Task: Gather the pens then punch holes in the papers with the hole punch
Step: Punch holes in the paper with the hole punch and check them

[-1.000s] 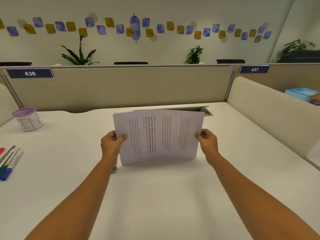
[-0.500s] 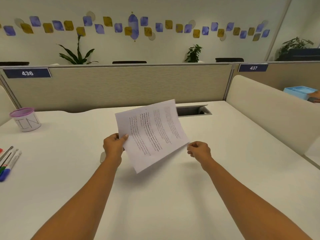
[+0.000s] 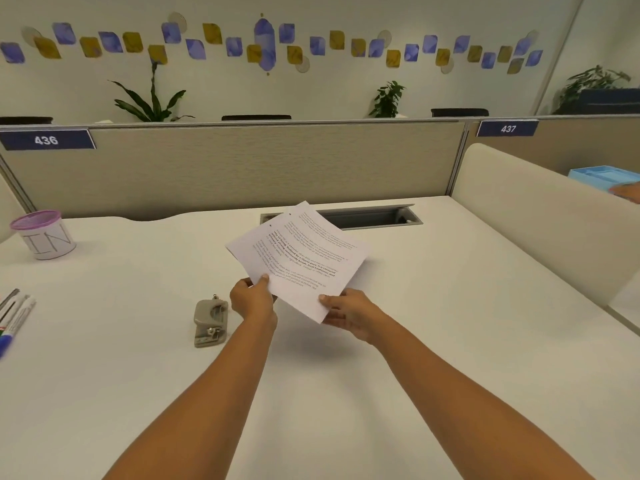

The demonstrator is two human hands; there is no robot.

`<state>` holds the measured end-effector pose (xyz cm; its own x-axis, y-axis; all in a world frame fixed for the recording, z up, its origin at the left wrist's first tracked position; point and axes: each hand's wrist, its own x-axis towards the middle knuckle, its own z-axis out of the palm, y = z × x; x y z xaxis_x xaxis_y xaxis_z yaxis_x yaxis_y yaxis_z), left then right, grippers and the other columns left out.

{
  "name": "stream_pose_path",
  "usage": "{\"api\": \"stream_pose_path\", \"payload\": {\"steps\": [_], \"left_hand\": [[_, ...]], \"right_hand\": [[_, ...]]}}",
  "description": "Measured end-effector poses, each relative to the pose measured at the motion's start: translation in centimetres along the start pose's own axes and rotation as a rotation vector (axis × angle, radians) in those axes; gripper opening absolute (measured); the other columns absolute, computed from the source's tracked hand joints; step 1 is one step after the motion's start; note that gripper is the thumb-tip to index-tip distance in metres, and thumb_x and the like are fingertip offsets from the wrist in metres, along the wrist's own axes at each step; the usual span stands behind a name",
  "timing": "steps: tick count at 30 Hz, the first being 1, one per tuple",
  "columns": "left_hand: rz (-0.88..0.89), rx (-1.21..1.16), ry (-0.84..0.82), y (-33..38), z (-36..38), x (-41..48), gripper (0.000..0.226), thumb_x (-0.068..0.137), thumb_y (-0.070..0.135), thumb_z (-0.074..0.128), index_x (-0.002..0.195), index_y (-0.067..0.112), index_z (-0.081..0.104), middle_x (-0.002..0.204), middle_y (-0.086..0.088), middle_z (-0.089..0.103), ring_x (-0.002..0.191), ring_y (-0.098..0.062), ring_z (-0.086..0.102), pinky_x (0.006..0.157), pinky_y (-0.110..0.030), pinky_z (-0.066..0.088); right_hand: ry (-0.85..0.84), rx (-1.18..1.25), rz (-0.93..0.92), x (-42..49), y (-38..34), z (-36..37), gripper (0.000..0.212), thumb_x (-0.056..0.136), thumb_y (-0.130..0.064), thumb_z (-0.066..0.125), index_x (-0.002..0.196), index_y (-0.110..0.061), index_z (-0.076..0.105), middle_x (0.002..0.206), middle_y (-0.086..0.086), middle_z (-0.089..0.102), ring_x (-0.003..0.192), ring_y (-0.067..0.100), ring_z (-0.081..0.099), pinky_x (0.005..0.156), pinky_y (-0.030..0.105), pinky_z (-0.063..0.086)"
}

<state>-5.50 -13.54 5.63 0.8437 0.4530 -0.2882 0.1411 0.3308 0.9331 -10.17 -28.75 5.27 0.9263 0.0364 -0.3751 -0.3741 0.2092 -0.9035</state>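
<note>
The left hand (image 3: 252, 299) and right hand (image 3: 349, 311) are pinching the near edge of the printed papers (image 3: 298, 258), holding them tilted above the worktop (image 3: 450, 306). The hole punch (image 3: 210, 322) is lying just beside the left hand at 8 o'clock. The pens (image 3: 14, 317) are lying at the worktop's 9 o'clock edge.

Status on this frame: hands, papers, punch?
Left hand, right hand both pinch papers above desk. Hole punch idle beside left hand. Pens loose at left edge. Nothing blocking.
</note>
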Motion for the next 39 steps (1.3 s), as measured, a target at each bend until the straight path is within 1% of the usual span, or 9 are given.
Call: {"api": "stream_pose_path", "payload": {"steps": [3,6,12,18,20,26,30,33,39], "left_hand": [[-0.045,-0.002,-0.026,-0.7,0.4,-0.4,0.011,0.087,0.0,0.058,0.097,0.001,0.053,0.12,-0.019,0.059,0.094,-0.027,0.057,0.077,-0.036,0.052],[-0.113,-0.017,-0.072,-1.5,0.2,-0.2,0.026,0.086,-0.005,0.056,0.112,-0.004,0.052,0.122,-0.019,0.059,0.097,-0.028,0.059,0.077,-0.035,0.053],[-0.24,0.068,-0.144,-2.6,-0.8,1.4,0.057,0.082,-0.015,0.053,0.133,0.004,0.035,0.132,-0.027,0.047,0.109,-0.039,0.057,0.086,-0.042,0.052],[-0.256,0.403,-0.307,-3.4,0.3,1.1,0.058,0.083,-0.012,0.056,0.135,0.006,0.042,0.135,-0.02,0.047,0.109,-0.036,0.057,0.043,-0.025,0.055],[-0.247,0.48,-0.319,-3.7,1.0,1.1,0.056,0.083,-0.012,0.056,0.135,0.006,0.043,0.136,-0.018,0.046,0.113,-0.037,0.057,0.039,-0.024,0.053],[-0.171,0.585,-0.305,-4.5,2.7,0.9,0.038,0.084,-0.015,0.05,0.119,-0.002,0.058,0.127,-0.019,0.056,0.099,-0.033,0.06,0.044,-0.023,0.055],[-0.099,0.646,-0.283,-5.0,3.5,0.9,0.035,0.084,-0.014,0.05,0.117,-0.003,0.059,0.125,-0.019,0.058,0.105,-0.035,0.061,0.046,-0.021,0.055],[-0.067,0.699,-0.28,-5.2,3.9,1.3,0.032,0.084,-0.012,0.05,0.112,-0.003,0.062,0.121,-0.018,0.06,0.09,-0.032,0.062,0.063,-0.03,0.057],[-0.022,0.785,-0.264,-5.4,4.6,1.8,0.021,0.084,-0.008,0.049,0.093,0.002,0.066,0.106,-0.013,0.059,0.08,-0.031,0.057,0.072,-0.039,0.058]], "right_hand": [[0.1,0.015,-0.008,0.5,-0.6,-0.6,0.034,0.088,0.006,0.054,0.122,0.005,0.05,0.127,0.018,0.058,0.103,0.029,0.061,0.079,0.033,0.052],[0.191,-0.094,0.005,1.1,-1.3,-2.1,0.035,0.088,0.008,0.051,0.123,0.005,0.049,0.131,0.018,0.056,0.117,0.033,0.055,0.087,0.037,0.05],[0.347,-0.412,0.043,2.3,-1.8,-6.7,0.03,0.088,0.004,0.053,0.118,0.003,0.055,0.126,0.019,0.058,0.113,0.034,0.056,0.09,0.037,0.051],[0.523,-0.621,0.039,3.4,-2.0,-9.9,0.042,0.083,-0.004,0.062,0.124,0.002,0.053,0.127,0.018,0.057,0.114,0.033,0.056,0.096,0.037,0.047],[0.54,-0.668,0.021,3.9,-2.0,-10.5,0.048,0.084,-0.005,0.062,0.13,-0.003,0.05,0.133,0.015,0.053,0.121,0.031,0.052,0.101,0.034,0.042],[0.562,-0.739,-0.03,5.5,-1.9,-11.4,0.042,0.087,-0.001,0.054,0.129,-0.003,0.052,0.134,0.015,0.054,0.123,0.03,0.05,0.103,0.032,0.039],[0.572,-0.773,-0.053,6.3,-2.0,-11.8,0.042,0.088,0.001,0.05,0.13,-0.003,0.052,0.135,0.014,0.054,0.124,0.03,0.049,0.103,0.034,0.04],[0.568,-0.772,-0.066,6.7,-2.0,-12.2,0.044,0.087,0.002,0.049,0.13,-0.004,0.052,0.135,0.014,0.053,0.125,0.03,0.048,0.106,0.035,0.039],[0.567,-0.779,-0.074,7.2,-2.1,-12.8,0.043,0.087,0.002,0.049,0.13,-0.004,0.052,0.135,0.013,0.053,0.126,0.029,0.047,0.108,0.035,0.037]]}}
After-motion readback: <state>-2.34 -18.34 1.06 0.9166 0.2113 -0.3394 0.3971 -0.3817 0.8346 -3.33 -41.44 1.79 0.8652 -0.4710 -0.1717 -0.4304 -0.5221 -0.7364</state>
